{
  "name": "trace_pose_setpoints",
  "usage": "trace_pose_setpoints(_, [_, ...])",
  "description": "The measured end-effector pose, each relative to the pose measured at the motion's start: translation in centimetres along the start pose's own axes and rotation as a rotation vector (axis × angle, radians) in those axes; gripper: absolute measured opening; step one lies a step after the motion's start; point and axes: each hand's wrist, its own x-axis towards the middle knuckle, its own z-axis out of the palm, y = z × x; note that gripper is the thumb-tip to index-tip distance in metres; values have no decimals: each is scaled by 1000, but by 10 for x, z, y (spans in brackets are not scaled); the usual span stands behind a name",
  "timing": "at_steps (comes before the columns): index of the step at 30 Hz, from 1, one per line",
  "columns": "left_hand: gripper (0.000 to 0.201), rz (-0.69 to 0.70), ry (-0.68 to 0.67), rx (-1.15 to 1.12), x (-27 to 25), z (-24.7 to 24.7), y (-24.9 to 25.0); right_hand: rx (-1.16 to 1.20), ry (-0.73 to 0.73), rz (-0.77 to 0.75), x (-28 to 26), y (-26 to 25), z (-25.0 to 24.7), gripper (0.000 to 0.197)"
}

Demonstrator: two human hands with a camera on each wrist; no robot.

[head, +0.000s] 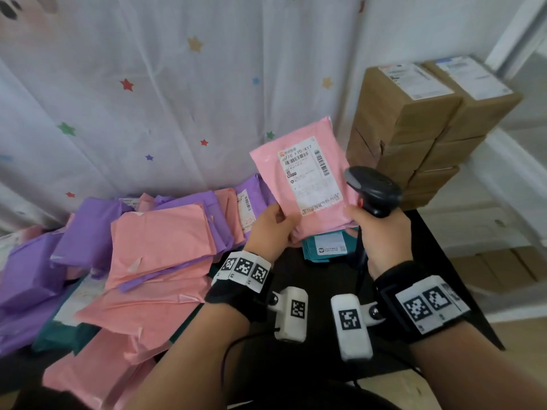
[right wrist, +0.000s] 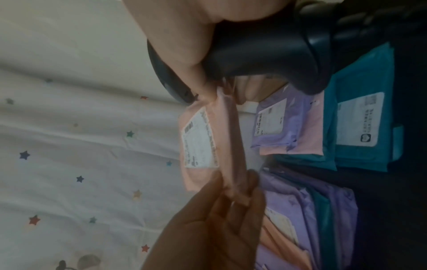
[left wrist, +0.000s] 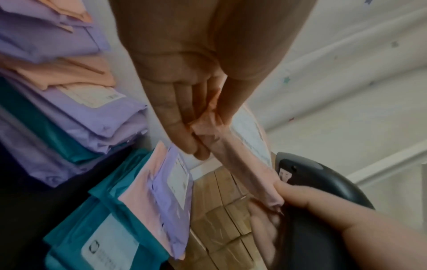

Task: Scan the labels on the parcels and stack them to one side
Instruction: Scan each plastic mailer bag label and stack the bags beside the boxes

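Observation:
I hold a pink parcel upright over the table, its white label facing me. My left hand pinches its lower left edge, thumb on the front and fingers behind. My right hand grips a black barcode scanner just right of the label, its head pointing towards the parcel. In the right wrist view the right thumb also presses the parcel's lower right corner against the scanner. The left wrist view shows the same parcel edge-on between both hands.
A loose pile of pink and purple parcels covers the left of the black table. Teal parcels lie under the held one. Stacked brown boxes stand at the back right. A star-printed curtain hangs behind.

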Motion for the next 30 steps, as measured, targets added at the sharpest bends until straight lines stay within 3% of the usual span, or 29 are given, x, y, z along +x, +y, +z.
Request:
trace_pose_setpoints(6, [6, 156, 153, 113, 11, -19, -6, -127, -16, -49, -3, 2, 2, 20])
trace_pose_setpoints(11, [5, 209, 245, 336, 17, -28, -16, -202, -174, -101, -15, -4, 9, 18])
trace_pose_setpoints(14, [7, 212, 252, 359, 17, -30, -23, -226, -241, -102, -22, -6, 14, 10])
trace_pose_setpoints(19, [8, 201, 250, 351, 16, -32, -28, -255, -297, -90, -26, -9, 18, 21])
trace_pose_setpoints(30, [13, 176, 264, 411, 20, -33, -32, -293, -292, -71, -22, -6, 16, 16])
